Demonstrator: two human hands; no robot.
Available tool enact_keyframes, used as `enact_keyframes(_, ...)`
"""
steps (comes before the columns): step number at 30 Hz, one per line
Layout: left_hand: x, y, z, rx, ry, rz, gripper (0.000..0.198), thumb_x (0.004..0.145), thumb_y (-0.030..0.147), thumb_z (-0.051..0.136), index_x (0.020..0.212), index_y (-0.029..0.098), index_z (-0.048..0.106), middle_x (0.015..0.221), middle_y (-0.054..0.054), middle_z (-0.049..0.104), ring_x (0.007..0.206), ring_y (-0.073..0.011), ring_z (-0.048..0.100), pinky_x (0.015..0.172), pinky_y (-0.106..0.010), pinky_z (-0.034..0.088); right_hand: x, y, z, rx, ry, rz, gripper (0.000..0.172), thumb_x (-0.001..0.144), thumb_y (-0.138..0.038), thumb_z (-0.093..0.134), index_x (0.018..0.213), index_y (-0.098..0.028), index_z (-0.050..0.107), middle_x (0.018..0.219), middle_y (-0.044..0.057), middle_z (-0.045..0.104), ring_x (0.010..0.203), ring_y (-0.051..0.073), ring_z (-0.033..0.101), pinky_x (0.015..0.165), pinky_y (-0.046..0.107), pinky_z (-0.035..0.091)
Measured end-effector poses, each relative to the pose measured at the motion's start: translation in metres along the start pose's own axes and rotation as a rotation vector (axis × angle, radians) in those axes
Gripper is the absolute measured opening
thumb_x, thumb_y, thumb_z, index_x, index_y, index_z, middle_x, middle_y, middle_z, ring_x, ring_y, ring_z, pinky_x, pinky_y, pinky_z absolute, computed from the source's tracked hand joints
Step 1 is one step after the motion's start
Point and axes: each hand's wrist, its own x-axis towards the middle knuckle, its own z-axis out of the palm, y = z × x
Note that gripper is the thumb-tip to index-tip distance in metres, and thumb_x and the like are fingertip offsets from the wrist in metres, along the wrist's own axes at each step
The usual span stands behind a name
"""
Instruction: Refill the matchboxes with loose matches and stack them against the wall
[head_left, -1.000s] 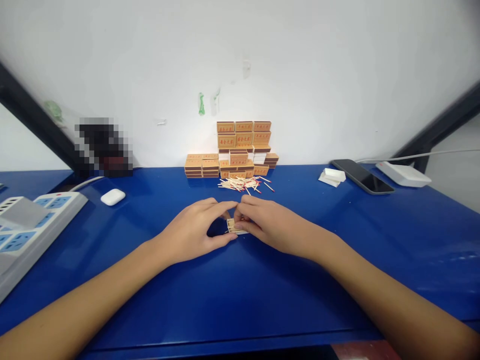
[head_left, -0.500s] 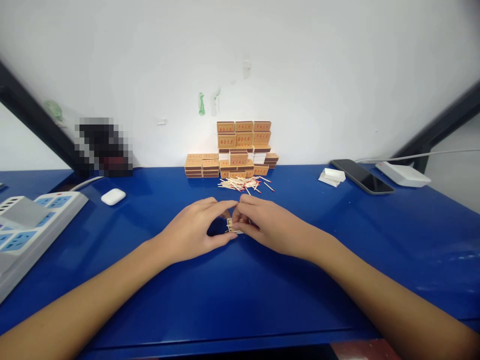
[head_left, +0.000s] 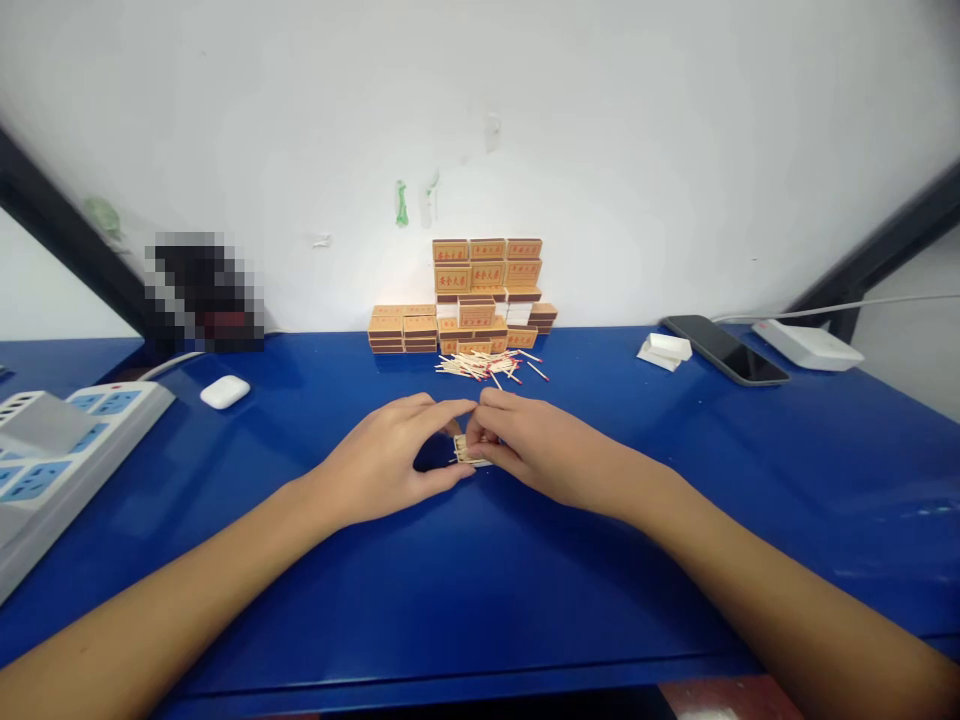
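Little has changed: the small white rectangular card tray [head_left: 460, 450] of pale wooden matchsticks lies between the left hand [head_left: 390, 452], thumb and fingers apart, and the right hand [head_left: 544, 445], fingers bunched over it, grips indeterminable; handling remains there.

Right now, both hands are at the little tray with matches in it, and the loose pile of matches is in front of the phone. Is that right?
Not quite: the head view shows the loose pile in front of the stacked boxes, not the phone. The left hand and right hand are indeed at the little tray with matches in it.
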Motion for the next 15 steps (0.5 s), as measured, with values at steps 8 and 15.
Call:
enact_keyframes(8,-0.0002,-0.0016,-0.0002,0.007,0.005,-0.024,0.048,0.094,0.04,0.072,0.137,0.022,0.059,0.11,-0.007,0.073,0.1,-0.025,0.069,0.089,-0.042,0.058,-0.002,-0.0032,-0.004,-0.032,0.001,0.008,0.015,0.107,-0.022,0.051,0.098,-0.017,0.063,0.105,0.007,0.061,0.085,0.017,0.06,0.077,0.031,0.047)
enact_keyframes(15,0.0006,0.0003,0.0,-0.005,0.008,0.001,0.041,0.094,0.037,0.073,0.131,0.024,0.062,0.109,-0.005,0.073,0.1,-0.0236,0.069,0.089,-0.039,0.057,0.0014,-0.0009,0.001,0.005,0.005,-0.005,0.012,0.106,-0.019,0.054,0.1,-0.016,0.065,0.106,0.007,0.061,0.088,0.017,0.062,0.08,0.031,0.048)
